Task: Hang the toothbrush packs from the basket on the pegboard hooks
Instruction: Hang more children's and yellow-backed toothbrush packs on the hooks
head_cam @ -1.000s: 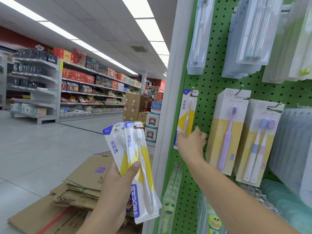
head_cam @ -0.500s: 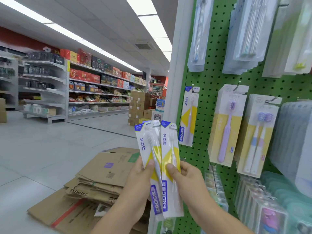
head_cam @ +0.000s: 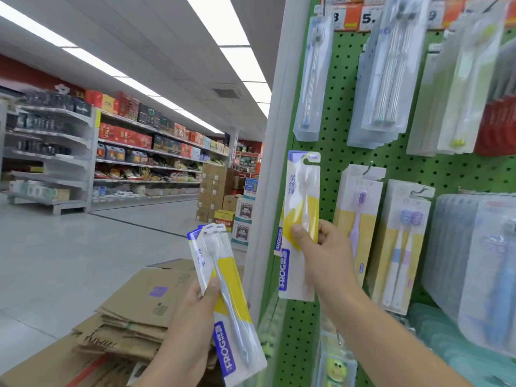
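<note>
My left hand [head_cam: 192, 317] grips a small stack of white, yellow and blue toothbrush packs [head_cam: 226, 297], tilted, low in the view beside the white shelf post. My right hand [head_cam: 321, 247] pinches one matching toothbrush pack [head_cam: 300, 208] by its middle and holds it upright against the left edge of the green pegboard [head_cam: 346, 135]. Its hang hole sits at the level of a hook there; the hook itself is hidden behind the pack. An edge of another such pack shows just behind it. The basket is out of view.
Rows of other toothbrush packs [head_cam: 357, 216] hang on hooks to the right and above. Flattened cardboard boxes [head_cam: 134, 317] lie on the floor below my left hand. A store aisle with stocked shelves [head_cam: 125, 152] stretches to the left.
My right hand took one pack from the stack in my left hand and lifted it up and right to the pegboard's left column. My left hand dropped lower with the other packs.
</note>
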